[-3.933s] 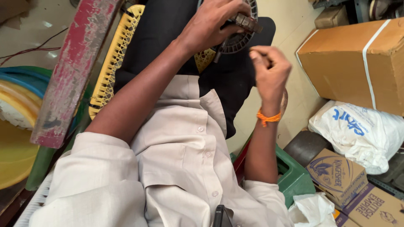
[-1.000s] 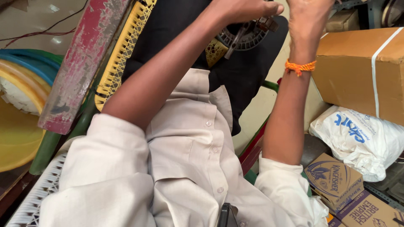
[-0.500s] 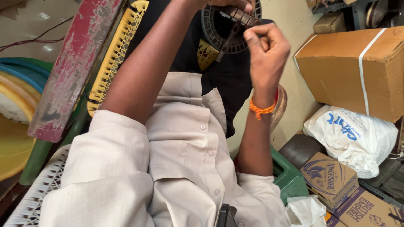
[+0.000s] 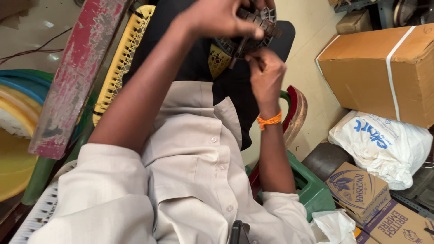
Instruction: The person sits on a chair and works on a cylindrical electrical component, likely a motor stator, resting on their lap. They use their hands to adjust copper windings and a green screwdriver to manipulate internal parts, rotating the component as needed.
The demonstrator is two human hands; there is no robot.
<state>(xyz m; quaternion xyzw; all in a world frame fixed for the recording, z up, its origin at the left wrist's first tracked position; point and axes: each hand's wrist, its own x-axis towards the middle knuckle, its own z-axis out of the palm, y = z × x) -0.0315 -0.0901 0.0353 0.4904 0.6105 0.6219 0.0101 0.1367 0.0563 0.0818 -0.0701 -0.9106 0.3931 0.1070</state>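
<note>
Hands meet at a round dark ring [image 4: 253, 34] with slotted teeth, held up over the person's lap near the top of the view. Left hand [image 4: 217, 18] grips the ring from above, with its fingers [image 4: 246, 30] clamped on the toothed rim. Right hand [image 4: 266, 74], just under the ring, has its fingers pinched together on a thin dark piece [image 4: 237, 54] that hangs from the ring's lower edge. An orange thread band [image 4: 270, 120] sits on the right wrist. Right of the ring, well apart, stand a brown cardboard box [image 4: 384, 72] and a white plastic bag [image 4: 384, 147]. Left of the ring lies a worn red plank [image 4: 77, 77] beside a yellow plastic grid [image 4: 120, 68].
</note>
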